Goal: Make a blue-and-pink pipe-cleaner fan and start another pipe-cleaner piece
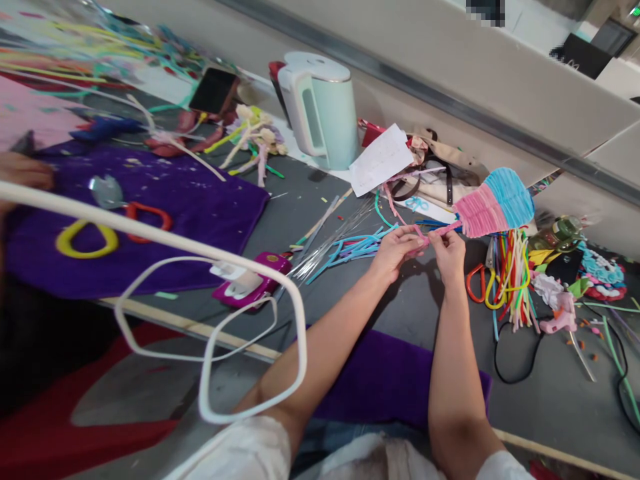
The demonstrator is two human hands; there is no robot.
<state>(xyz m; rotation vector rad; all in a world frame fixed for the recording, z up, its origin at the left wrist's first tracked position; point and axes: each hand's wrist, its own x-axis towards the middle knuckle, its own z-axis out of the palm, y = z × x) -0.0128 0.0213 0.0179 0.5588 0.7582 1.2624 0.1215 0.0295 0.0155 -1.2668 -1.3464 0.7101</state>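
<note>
My left hand (395,251) and my right hand (449,252) meet over the grey table (320,220), both pinched on a pink pipe cleaner stem (434,232). That stem runs up to a flat woven piece (494,202), pink on its left half and blue on its right, held just above the table. A pile of blue pipe cleaners (356,245) lies just left of my left hand. Thin wires (325,250) fan out beside them.
A mint kettle (320,107) stands at the back, with a paper sheet (381,160) and bag straps beside it. A purple cloth (150,220) holds yellow and red rings. White cable (210,320) loops close to the camera. Coloured pipe cleaners (510,280) and a pink glue gun (563,317) lie right.
</note>
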